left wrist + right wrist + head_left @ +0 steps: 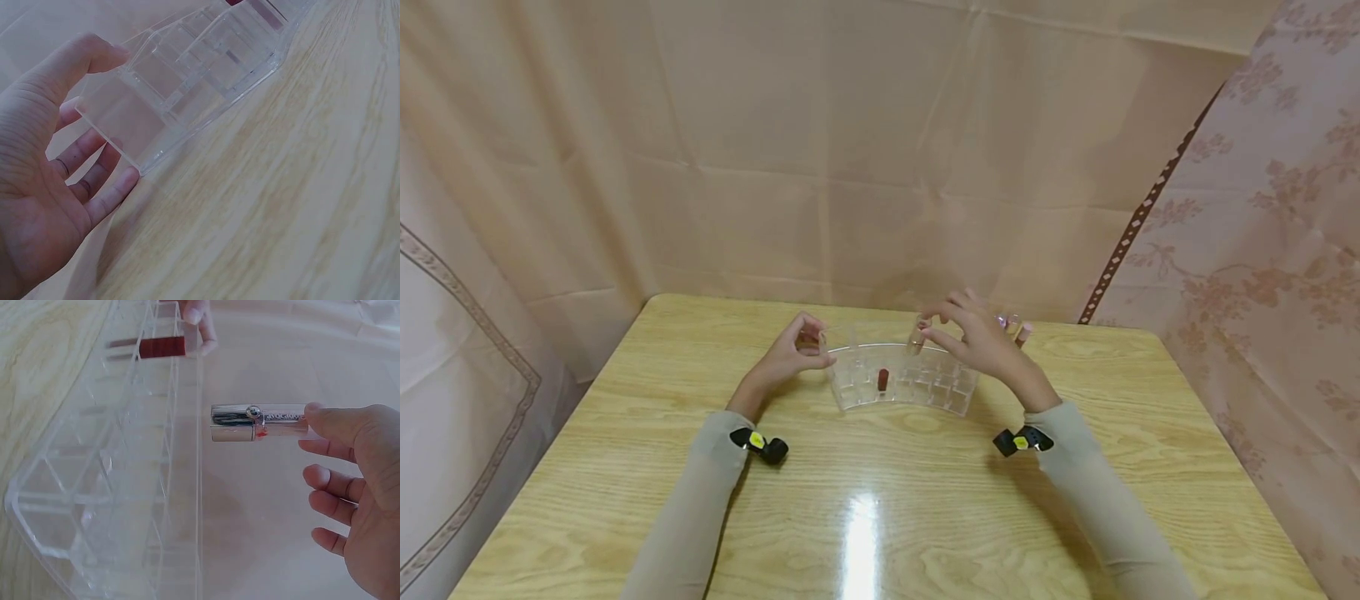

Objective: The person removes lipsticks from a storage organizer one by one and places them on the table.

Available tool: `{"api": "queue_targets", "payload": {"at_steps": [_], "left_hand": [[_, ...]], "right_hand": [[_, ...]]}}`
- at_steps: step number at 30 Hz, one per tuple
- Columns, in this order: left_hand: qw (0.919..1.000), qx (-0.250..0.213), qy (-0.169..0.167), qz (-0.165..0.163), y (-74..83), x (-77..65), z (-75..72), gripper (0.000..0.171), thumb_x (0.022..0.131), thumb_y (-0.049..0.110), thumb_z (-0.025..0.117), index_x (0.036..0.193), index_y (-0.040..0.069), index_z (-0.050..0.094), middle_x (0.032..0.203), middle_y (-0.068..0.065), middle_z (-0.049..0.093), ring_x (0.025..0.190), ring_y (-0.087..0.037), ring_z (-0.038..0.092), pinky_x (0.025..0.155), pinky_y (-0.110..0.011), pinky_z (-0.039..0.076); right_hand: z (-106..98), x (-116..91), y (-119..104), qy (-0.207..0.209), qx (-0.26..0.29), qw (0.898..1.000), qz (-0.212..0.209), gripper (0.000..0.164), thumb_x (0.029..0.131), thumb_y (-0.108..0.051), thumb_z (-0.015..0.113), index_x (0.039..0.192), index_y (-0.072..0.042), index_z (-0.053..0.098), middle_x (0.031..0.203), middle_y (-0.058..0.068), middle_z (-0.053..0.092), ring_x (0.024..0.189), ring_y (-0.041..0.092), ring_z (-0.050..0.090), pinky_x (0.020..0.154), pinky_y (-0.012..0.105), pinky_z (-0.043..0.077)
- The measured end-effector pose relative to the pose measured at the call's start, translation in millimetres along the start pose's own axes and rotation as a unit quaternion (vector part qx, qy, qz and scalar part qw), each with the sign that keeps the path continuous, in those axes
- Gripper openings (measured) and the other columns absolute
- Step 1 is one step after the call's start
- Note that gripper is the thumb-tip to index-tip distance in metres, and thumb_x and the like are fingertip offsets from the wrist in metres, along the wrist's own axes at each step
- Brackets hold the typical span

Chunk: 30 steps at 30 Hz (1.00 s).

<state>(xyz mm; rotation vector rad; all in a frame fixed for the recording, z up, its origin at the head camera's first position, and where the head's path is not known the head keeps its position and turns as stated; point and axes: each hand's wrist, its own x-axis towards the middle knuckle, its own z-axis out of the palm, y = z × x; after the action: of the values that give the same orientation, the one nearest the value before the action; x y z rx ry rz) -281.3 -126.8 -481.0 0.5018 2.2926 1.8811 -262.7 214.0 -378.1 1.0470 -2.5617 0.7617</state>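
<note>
A clear curved lipstick organizer with stepped compartments stands on the table. My left hand grips its left end, thumb on the upper edge and fingers around the side panel in the left wrist view. One dark red tube stands upright in a compartment left of centre. Between thumb and index finger, my right hand pinches a lipstick tube with a shiny silver section and a clear pinkish end with lettering. The held tube is over the organizer's back row, apart from its compartments in the right wrist view.
Behind my right hand, a pink tube and shiny purple-tinted items are partly hidden. The wooden table reaches back to a beige curtain. A floral curtain hangs at the right.
</note>
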Motion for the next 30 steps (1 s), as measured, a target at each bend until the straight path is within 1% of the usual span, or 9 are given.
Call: {"api": "queue_targets", "payload": {"at_steps": [3, 6, 8, 11, 16, 20, 23, 27, 30], "left_hand": [[1.0000, 0.002, -0.001, -0.001, 0.0, -0.3, -0.9, 0.057, 0.084, -0.001, 0.079, 0.128, -0.004, 0.044, 0.121, -0.022, 0.051, 0.109, -0.033, 0.055, 0.099, -0.036, 0.047], [1.0000, 0.001, -0.002, -0.002, 0.2, -0.3, -1.3, 0.057, 0.084, -0.001, 0.079, 0.128, -0.005, 0.044, 0.121, -0.022, 0.051, 0.110, -0.034, 0.055, 0.101, -0.042, 0.047], [1.0000, -0.001, -0.003, -0.002, 0.8, -0.5, -1.2, 0.057, 0.083, -0.001, 0.079, 0.128, -0.005, 0.044, 0.122, -0.022, 0.051, 0.110, -0.034, 0.055, 0.102, -0.044, 0.046], [1.0000, -0.001, -0.003, -0.002, 1.3, -1.0, -1.1, 0.057, 0.083, 0.000, 0.080, 0.128, -0.004, 0.044, 0.122, -0.022, 0.051, 0.110, -0.034, 0.055, 0.103, -0.045, 0.046], [1.0000, 0.000, -0.002, -0.002, 2.0, -2.0, -1.2, 0.057, 0.083, 0.000, 0.080, 0.127, -0.004, 0.044, 0.122, -0.023, 0.051, 0.110, -0.034, 0.055, 0.104, -0.047, 0.045], [1.0000, 0.002, -0.001, 0.000, 1.6, -2.4, -1.1, 0.057, 0.083, 0.000, 0.080, 0.127, -0.004, 0.044, 0.123, -0.024, 0.050, 0.110, -0.033, 0.054, 0.105, -0.049, 0.045], [1.0000, 0.004, -0.002, 0.003, 1.1, -2.2, -0.8, 0.056, 0.084, 0.000, 0.080, 0.127, -0.004, 0.045, 0.123, -0.025, 0.051, 0.109, -0.032, 0.054, 0.103, -0.047, 0.046], [1.0000, 0.006, -0.002, 0.006, 0.4, -1.9, -1.3, 0.056, 0.083, 0.000, 0.080, 0.127, -0.003, 0.045, 0.121, -0.023, 0.051, 0.107, -0.029, 0.054, 0.097, -0.037, 0.048], [0.9999, 0.008, -0.003, 0.008, -0.6, -1.4, -1.9, 0.056, 0.084, 0.000, 0.080, 0.128, -0.003, 0.045, 0.120, -0.021, 0.051, 0.105, -0.028, 0.054, 0.094, -0.032, 0.049]], "right_hand": [[-4.6, -2.1, 2.9, 0.005, 0.002, 1.000, 0.006, 0.023, 0.096, -0.022, 0.072, 0.117, -0.011, 0.072, 0.093, 0.005, 0.056, 0.092, 0.021, 0.042, 0.077, 0.037, 0.036], [-8.0, -4.2, 7.5, 0.012, 0.001, 1.000, 0.013, 0.022, 0.096, -0.021, 0.072, 0.116, -0.012, 0.073, 0.092, 0.007, 0.055, 0.091, 0.020, 0.040, 0.075, 0.036, 0.033], [-9.9, -5.4, 10.6, 0.016, 0.002, 1.000, 0.016, 0.021, 0.096, -0.020, 0.072, 0.116, -0.012, 0.073, 0.092, 0.007, 0.055, 0.092, 0.021, 0.040, 0.076, 0.036, 0.034], [-13.1, -7.1, 13.8, 0.022, 0.003, 1.000, 0.019, 0.020, 0.096, -0.019, 0.072, 0.115, -0.012, 0.073, 0.096, 0.007, 0.058, 0.094, 0.024, 0.045, 0.078, 0.037, 0.037], [-19.7, -10.6, 17.5, 0.030, 0.005, 0.999, 0.022, 0.020, 0.094, -0.018, 0.073, 0.113, -0.010, 0.074, 0.102, 0.008, 0.062, 0.095, 0.027, 0.046, 0.080, 0.039, 0.037], [-27.2, -14.9, 22.1, 0.032, 0.010, 0.998, 0.048, 0.019, 0.095, -0.018, 0.074, 0.113, -0.011, 0.073, 0.105, 0.009, 0.061, 0.098, 0.025, 0.044, 0.079, 0.041, 0.038], [-33.4, -18.5, 26.7, 0.036, 0.019, 0.997, 0.063, 0.019, 0.095, -0.018, 0.073, 0.113, -0.011, 0.073, 0.106, 0.009, 0.060, 0.101, 0.025, 0.043, 0.080, 0.041, 0.038], [-39.9, -22.9, 33.9, 0.044, 0.021, 0.997, 0.063, 0.018, 0.097, -0.016, 0.071, 0.113, -0.010, 0.072, 0.105, 0.009, 0.060, 0.102, 0.026, 0.043, 0.081, 0.042, 0.037], [-44.3, -26.1, 37.6, 0.050, 0.012, 0.997, 0.065, 0.018, 0.098, -0.017, 0.069, 0.114, -0.010, 0.072, 0.104, 0.010, 0.059, 0.102, 0.026, 0.043, 0.081, 0.043, 0.037]]}}
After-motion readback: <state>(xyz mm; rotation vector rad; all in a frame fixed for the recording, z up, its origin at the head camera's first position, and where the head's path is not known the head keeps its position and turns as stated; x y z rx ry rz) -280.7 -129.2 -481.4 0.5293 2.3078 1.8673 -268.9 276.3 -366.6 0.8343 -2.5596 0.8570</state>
